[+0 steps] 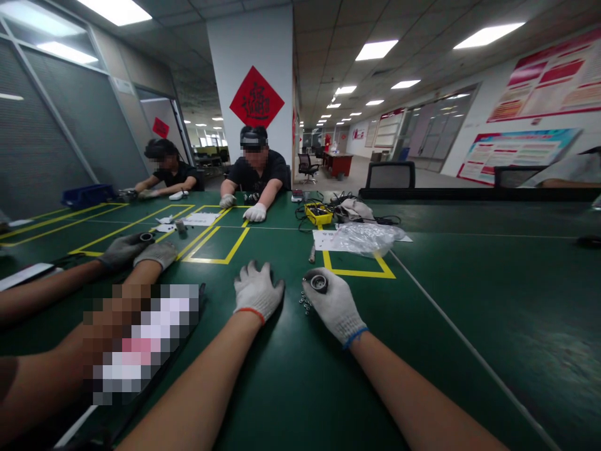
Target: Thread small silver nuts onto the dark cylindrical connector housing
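Observation:
My left hand (258, 291), in a white knit glove with an orange cuff, lies palm down on the green table (300, 388) with its fingers spread and nothing held. To its right, my right hand (338, 308), gloved with a blue cuff, grips a dark round ring-like part (319, 284) whose hollow end faces up. Several small shiny metal pieces, perhaps nuts (306, 307), are scattered beside the right fingertips. A short metal rod (312, 253) lies just beyond them.
Clear plastic bag (369, 239) on paper, beyond my right hand. Behind it are a yellow box (319, 214), cables and cloth. At left, a neighbour's gloved hands (154, 255) hold a similar ring; a grey cylinder (181, 228) stands nearby. Two people sit across.

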Demonstrator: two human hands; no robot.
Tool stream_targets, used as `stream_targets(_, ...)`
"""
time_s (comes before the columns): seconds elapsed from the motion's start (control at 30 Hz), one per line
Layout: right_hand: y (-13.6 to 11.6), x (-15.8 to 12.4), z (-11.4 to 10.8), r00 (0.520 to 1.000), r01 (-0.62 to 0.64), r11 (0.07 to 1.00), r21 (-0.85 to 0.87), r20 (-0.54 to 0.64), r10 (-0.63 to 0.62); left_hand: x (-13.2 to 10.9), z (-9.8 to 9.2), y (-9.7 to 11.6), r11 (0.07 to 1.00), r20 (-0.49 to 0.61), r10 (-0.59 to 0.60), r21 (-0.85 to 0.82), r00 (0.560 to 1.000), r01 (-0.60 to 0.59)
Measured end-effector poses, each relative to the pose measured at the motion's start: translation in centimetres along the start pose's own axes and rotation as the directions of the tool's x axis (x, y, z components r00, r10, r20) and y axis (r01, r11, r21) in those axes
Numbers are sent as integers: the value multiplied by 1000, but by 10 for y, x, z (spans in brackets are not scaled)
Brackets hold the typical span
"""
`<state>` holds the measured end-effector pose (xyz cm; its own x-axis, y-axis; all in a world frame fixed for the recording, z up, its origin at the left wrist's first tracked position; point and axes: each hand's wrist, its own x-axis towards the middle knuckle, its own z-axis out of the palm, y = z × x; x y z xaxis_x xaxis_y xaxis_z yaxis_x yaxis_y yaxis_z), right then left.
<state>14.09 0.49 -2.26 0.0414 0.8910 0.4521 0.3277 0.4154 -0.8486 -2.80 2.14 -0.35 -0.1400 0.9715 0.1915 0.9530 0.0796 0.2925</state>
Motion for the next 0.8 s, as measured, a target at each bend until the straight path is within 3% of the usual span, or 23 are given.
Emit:
stream_targets(0.13, -2, 0, 0, 1000, 11, 1000, -21, 9, -11, 1, 3, -1, 992, 56, -6, 124, 998, -1)
stream_targets(0.23, -2, 1, 0, 1000, 9, 999, -32, 4, -9, 1, 6, 2, 990, 77, -21, 138, 997, 11)
stream_targets(0.4, -1, 1, 1, 1000, -4, 1000, -31, 3, 4, 3, 7, 2, 985, 135, 56, 154, 989, -77)
stream_targets(0.6, -1, 2, 0, 1000, -25, 999, -45, 5, 26, 5, 8, -1, 980, 126, 83, 167, 989, -104)
stream_targets(0.7, 0, 3, 1, 999, -32, 999, -39, -13, 32, 3, 8, -1, 969, 146, 170, 157, 975, -193)
stream_targets(0.8, 3, 4, 1, 999, -38, 999, -17, -36, 37, -1, 9, 0, 936, 167, 336, 52, 927, -348)
